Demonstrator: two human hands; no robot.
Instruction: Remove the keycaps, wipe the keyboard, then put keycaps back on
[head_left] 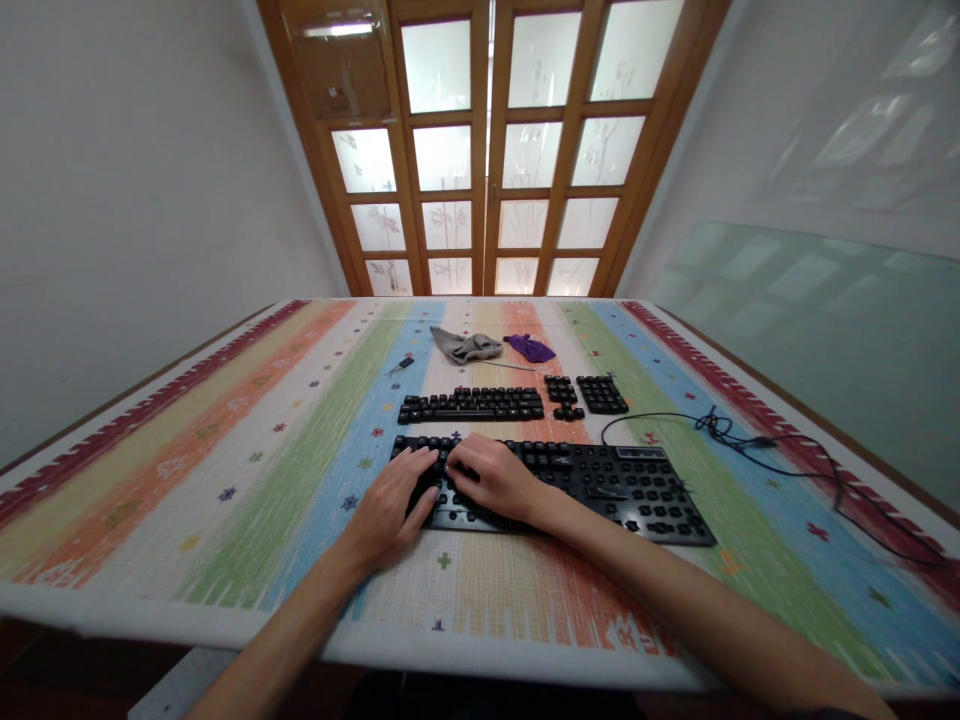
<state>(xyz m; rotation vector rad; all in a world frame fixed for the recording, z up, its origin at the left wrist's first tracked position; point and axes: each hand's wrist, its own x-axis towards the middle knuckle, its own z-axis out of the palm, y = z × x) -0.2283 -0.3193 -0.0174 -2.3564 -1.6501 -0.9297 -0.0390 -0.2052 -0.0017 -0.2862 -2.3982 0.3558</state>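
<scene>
A black keyboard lies on the table in front of me, many of its keycaps off and its bare key sockets showing; a row of keycaps still sits along its far edge. My left hand rests on its left end, fingers stretched over the keys and thumb apart. Just beside it, my right hand is closed, fingers curled down onto the left part of the keyboard; whatever is between the fingertips is hidden. Behind the keyboard, loose black keycaps are laid out in keyboard order, with a number-pad block at the right.
A grey cloth and a purple cloth lie farther back, with a thin rod near them. A small black-handled tool lies to their left. The keyboard's cable trails right over the striped tablecloth.
</scene>
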